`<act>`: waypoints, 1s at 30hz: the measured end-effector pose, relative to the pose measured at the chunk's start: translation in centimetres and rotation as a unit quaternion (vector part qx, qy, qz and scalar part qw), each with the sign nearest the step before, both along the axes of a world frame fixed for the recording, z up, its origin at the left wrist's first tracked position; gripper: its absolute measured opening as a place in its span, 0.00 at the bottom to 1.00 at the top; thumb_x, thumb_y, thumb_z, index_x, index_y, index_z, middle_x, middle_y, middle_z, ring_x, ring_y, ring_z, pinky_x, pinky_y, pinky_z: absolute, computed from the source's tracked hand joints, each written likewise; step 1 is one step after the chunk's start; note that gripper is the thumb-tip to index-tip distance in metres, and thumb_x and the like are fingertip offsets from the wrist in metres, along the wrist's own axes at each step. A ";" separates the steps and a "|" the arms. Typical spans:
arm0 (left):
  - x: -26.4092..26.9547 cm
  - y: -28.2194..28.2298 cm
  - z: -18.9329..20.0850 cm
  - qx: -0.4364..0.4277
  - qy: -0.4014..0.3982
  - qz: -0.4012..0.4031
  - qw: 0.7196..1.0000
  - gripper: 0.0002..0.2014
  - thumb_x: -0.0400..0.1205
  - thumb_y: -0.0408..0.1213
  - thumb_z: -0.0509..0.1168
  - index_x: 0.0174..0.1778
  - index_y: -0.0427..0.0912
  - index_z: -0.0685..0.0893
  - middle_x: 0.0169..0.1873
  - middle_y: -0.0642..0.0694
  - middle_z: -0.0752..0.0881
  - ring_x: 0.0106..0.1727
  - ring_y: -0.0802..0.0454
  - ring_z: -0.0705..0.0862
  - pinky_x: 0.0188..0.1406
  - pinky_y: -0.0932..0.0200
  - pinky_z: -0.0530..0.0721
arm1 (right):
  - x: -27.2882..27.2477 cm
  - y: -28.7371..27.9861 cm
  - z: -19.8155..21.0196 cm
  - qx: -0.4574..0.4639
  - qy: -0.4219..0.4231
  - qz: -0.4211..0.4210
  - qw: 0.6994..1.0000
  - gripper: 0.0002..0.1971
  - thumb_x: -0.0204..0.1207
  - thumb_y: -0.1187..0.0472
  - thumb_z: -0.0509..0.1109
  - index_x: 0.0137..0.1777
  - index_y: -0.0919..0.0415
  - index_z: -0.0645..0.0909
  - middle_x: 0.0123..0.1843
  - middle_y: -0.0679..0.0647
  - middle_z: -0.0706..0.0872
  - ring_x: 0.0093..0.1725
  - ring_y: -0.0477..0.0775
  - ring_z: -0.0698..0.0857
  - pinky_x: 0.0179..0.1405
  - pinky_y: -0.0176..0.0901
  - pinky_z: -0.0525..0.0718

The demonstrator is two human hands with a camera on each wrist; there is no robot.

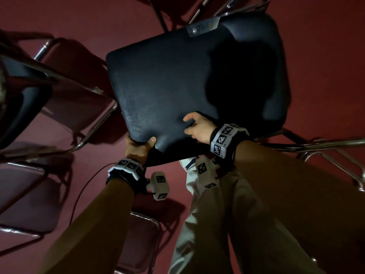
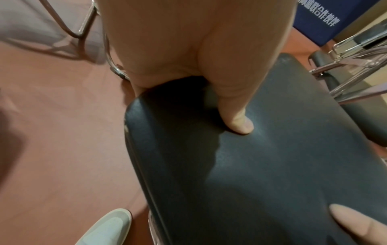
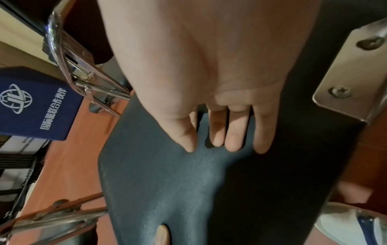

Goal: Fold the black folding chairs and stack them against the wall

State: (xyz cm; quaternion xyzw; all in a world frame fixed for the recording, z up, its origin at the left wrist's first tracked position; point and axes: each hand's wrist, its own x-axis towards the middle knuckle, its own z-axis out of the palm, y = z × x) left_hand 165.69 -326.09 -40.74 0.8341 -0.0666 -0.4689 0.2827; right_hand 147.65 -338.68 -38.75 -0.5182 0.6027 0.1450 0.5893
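Chair seat, black and padded, was held up in front of the person over the red floor, its near edge at the hands and its far edge, with a metal bracket, pointing away and up to the right. Its long axis ran from the near left corner toward the far right corner.

Nearest, the person's pale trousers and a white shoe stood just below the seat. The left hand gripped the near left corner, thumb pressed on the padded top and the other fingers curled under the edge, out of sight. The right hand lay on the near edge further right, its fingers bent with their tips pressing into the padding; whether the thumb hooked beneath could not be told.

Other folding chairs crowded round: a chrome frame just left of the seat, one with a dark red seat lower left, and chrome tubes close on the right. Beyond the seat more chair legs stood. In the right wrist view a blue box with white print sat on the floor past the frame.
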 end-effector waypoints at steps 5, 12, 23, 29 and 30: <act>0.2 0.5 -1.0 0.018 0.001 -0.022 1.000 0.26 0.75 0.30 0.78 0.66 0.25 0.78 0.58 0.31 0.87 0.60 0.36 0.87 0.48 0.53 0.87 | -0.6 -0.1 0.2 0.023 -0.028 -0.039 0.999 0.18 0.77 0.66 0.68 0.63 0.46 0.80 0.41 0.47 0.78 0.38 0.51 0.82 0.38 0.44 0.84; -0.9 1.1 -0.6 0.045 -0.047 0.017 0.998 0.32 0.78 0.37 0.78 0.75 0.34 0.74 0.61 0.43 0.85 0.59 0.49 0.84 0.58 0.56 0.80 | -2.1 0.4 2.1 0.064 -0.094 -0.058 0.992 0.23 0.83 0.65 0.66 0.78 0.53 0.74 0.52 0.53 0.79 0.47 0.48 0.80 0.41 0.35 0.79; -8.5 2.8 3.3 0.080 -0.114 0.057 0.989 0.29 0.72 0.51 0.74 0.66 0.40 0.82 0.60 0.38 0.86 0.61 0.35 0.85 0.51 0.51 0.83 | -14.2 4.3 7.3 0.170 -0.050 -0.183 0.967 0.15 0.86 0.61 0.63 0.71 0.56 0.76 0.71 0.58 0.82 0.71 0.61 0.80 0.60 0.53 0.80; -13.4 4.3 1.3 0.104 0.077 0.188 0.974 0.41 0.64 0.62 0.79 0.71 0.48 0.79 0.65 0.48 0.80 0.60 0.43 0.84 0.60 0.41 0.86 | -23.0 5.4 7.8 0.237 -0.045 -0.260 0.935 0.08 0.87 0.55 0.60 0.61 0.56 0.76 0.71 0.62 0.82 0.59 0.57 0.83 0.59 0.51 0.80; -15.4 3.3 3.4 0.103 0.131 0.188 0.968 0.32 0.72 0.57 0.77 0.70 0.48 0.79 0.64 0.47 0.79 0.61 0.43 0.83 0.59 0.42 0.86 | -24.2 5.7 7.9 0.228 -0.040 -0.289 0.929 0.06 0.86 0.55 0.62 0.56 0.55 0.77 0.70 0.61 0.83 0.58 0.57 0.83 0.64 0.55 0.79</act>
